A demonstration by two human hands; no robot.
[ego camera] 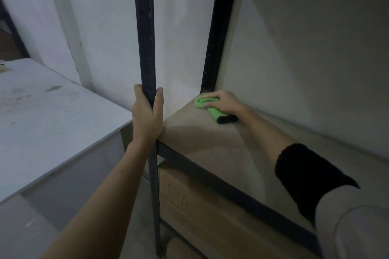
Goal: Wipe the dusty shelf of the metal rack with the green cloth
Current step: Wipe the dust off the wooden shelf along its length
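- At the shelf's (221, 149) far left corner, beside the rear post (219, 33), the right hand (223, 102) presses the folded green cloth (212, 111) flat, fingers curled over it.
- Left hand (148, 113) grips the front post (145, 27) of the metal rack, fingers wrapped around it.
- White table (46, 111) stands left of the rack.

Bunched-up bright green cloth (212, 109) with a dark edge, lying in the far left corner of the flat, dusty brown shelf board (210, 145) of the dark metal rack (145, 48).
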